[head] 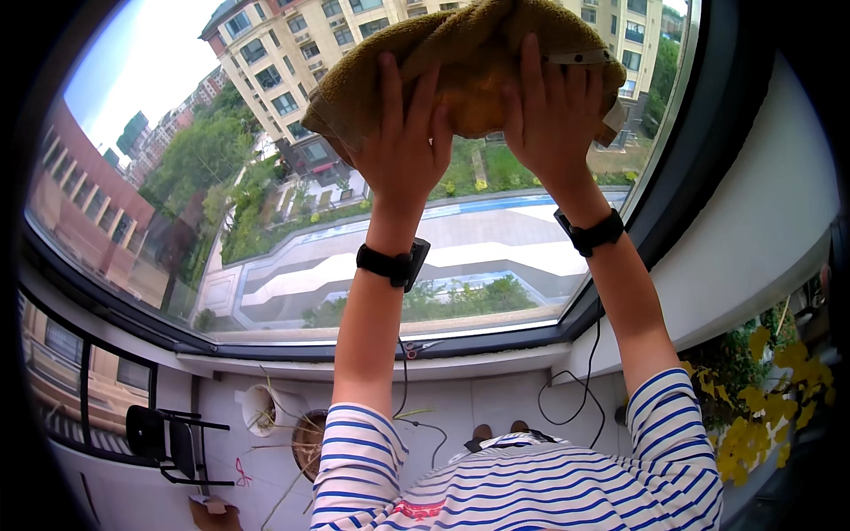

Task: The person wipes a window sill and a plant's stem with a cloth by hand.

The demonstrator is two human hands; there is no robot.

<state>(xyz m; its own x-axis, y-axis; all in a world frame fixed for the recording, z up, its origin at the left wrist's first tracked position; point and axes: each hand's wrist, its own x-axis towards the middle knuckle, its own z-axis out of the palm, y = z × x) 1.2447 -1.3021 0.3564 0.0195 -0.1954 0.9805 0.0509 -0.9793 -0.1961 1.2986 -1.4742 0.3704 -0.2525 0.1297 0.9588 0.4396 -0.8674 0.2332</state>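
Note:
A brown terry towel point(465, 73) is spread at the top of the view, in front of a large window pane point(465, 265). My left hand point(405, 139) holds its left part, fingers apart and laid along the cloth. On its right part lies my right hand point(558, 126), palm to the cloth, near a pale edge strip with dark dots. Both arms reach up, and each wrist wears a black strap with a small device. How firmly the towel touches the glass is hard to tell.
Scissors point(418, 350) lie on the window sill point(465, 368). Below are a white pot point(255, 411), a brown pot point(309, 441) with dry stems, a black chair point(179, 441) and loose black cables point(591, 378). Yellow leaves point(757, 405) stand at the right.

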